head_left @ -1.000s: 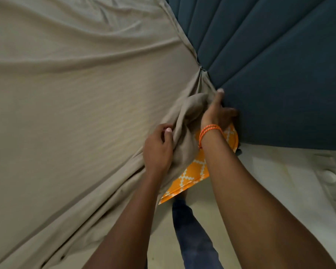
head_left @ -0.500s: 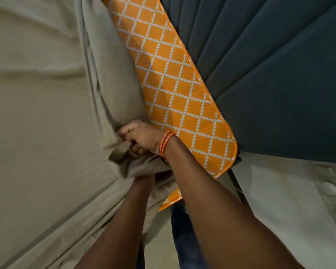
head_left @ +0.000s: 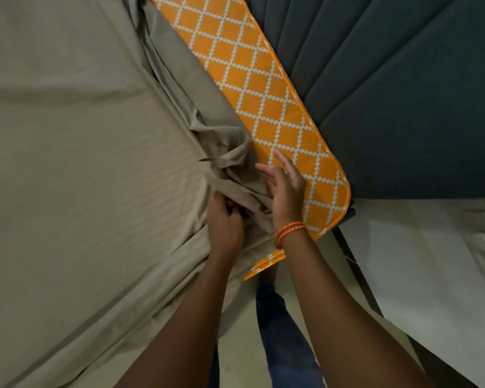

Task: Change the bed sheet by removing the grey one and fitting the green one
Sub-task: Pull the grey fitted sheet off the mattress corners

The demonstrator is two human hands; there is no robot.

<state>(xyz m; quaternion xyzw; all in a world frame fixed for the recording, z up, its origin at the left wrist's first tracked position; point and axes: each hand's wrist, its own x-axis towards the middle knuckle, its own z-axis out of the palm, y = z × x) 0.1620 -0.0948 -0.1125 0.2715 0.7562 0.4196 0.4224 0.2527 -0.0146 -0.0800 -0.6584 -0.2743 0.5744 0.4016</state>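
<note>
A bedroom in a home, seen from above at the corner of a bed: a grey-beige sheet (head_left: pixel 67 163) lies pulled back from an orange mattress (head_left: pixel 263 88) printed with a white lattice, which butts against a dark blue padded headboard (head_left: pixel 403 93) stitched in vertical channels. Pale floor (head_left: pixel 431 275) shows beside the bed frame.
</note>
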